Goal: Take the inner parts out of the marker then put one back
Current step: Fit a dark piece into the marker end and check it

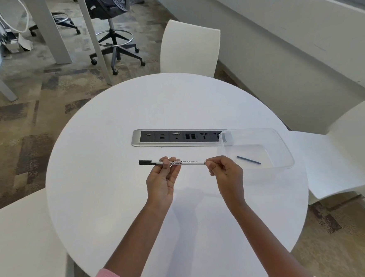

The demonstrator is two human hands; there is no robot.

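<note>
A slim white whiteboard marker with a black cap at its left end is held level above the round white table. My left hand grips the barrel near its middle, fingers wrapped around it. My right hand pinches the marker's right end with its fingertips; what sits at that end is hidden by the fingers. A thin dark inner rod lies loose inside a clear plastic container to the right of my right hand.
A silver power and data socket strip is set into the table behind the marker. White chairs stand at the far side, right and near left. A black office stool is on the carpet beyond.
</note>
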